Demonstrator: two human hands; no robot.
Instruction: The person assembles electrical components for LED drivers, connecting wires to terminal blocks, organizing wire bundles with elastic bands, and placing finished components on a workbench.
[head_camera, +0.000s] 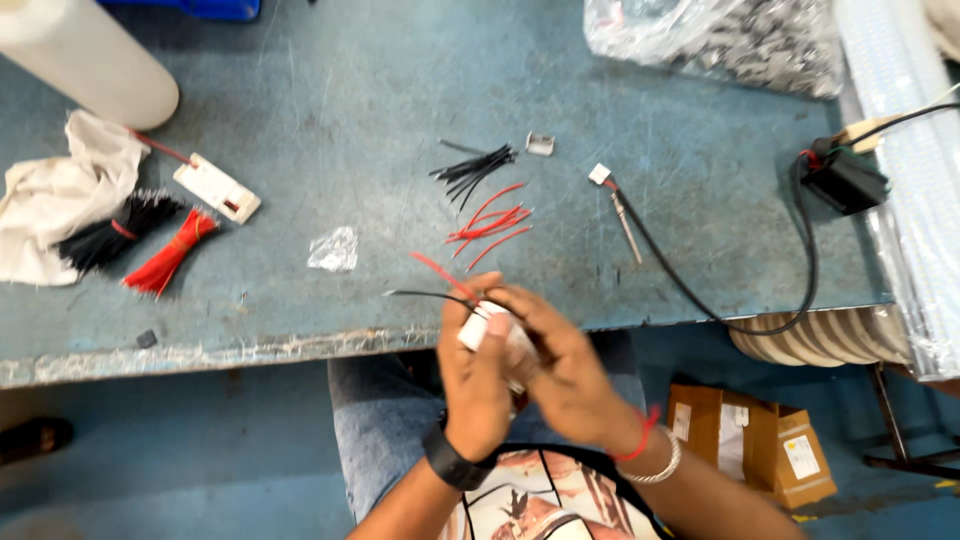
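1. A small white part (478, 326) sits between both hands, just past the front edge of the table, above the person's lap. A red wire (440, 268) and a black wire (425, 294) stick out of it to the left, over the table.
2. The table (330, 110) is blue-grey and worn, with a chipped front edge. On it lie loose black wires (475, 167), loose red wires (490, 226), a tied black bundle (115, 234), a tied red bundle (170, 252), a white cloth (55, 195), a white roll (85, 55), a black cable (720, 300) and a clear bag of small parts (720, 38).
3. Brown boxes (750, 440) stand on the floor on the right.
4. The left hand (474, 380) is closed around the white part, thumb on top.
5. The right hand (560, 365) is curled over the part, fingers pinching it.
6. Both arms come up from the bottom, wrists close together. The left wrist has a black watch (452, 464); the right has a silver bangle (660, 466).
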